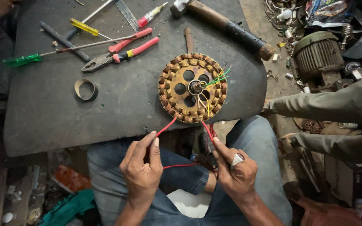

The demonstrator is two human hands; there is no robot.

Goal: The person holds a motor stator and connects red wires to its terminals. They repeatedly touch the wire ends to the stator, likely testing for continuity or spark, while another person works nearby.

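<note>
A dark grey, scuffed work slab (118, 104) fills the upper half of the view, resting over the lap of a person in blue jeans (256, 142). Around it the floor is crowded: at 2 o'clock lies a heap of metal scrap with a ribbed grey electric motor housing (318, 56), and at 3 o'clock another person's olive-sleeved arm (336, 102) reaches in from the edge. At 7 o'clock there are rags and litter in the shade.

At 12 o'clock on the slab lies a wooden-handled hammer with a black-taped grip (227, 26). At 10 o'clock sits a cluster of tools: red-handled pliers (120, 53), a green-handled screwdriver (42, 55) and a yellow-handled screwdriver (86, 28). Below them, at 9 o'clock, stands a small ring of metal strip (85, 89).

Just right of centre, near the slab's front edge, lies the round copper-wound fan stator (192, 88), flat, with green and yellow leads fanning from its hub.

Thin red wires (167, 127) run from the stator's lower rim toward 6 o'clock. The left hand (141, 167) is curled narrow, its thumb and forefinger pinching one red wire. The right hand (234, 171), wearing a silver ring, is likewise closed, pinching the other red strands beside the knee. The two hands sit apart, both below the slab's edge.
</note>
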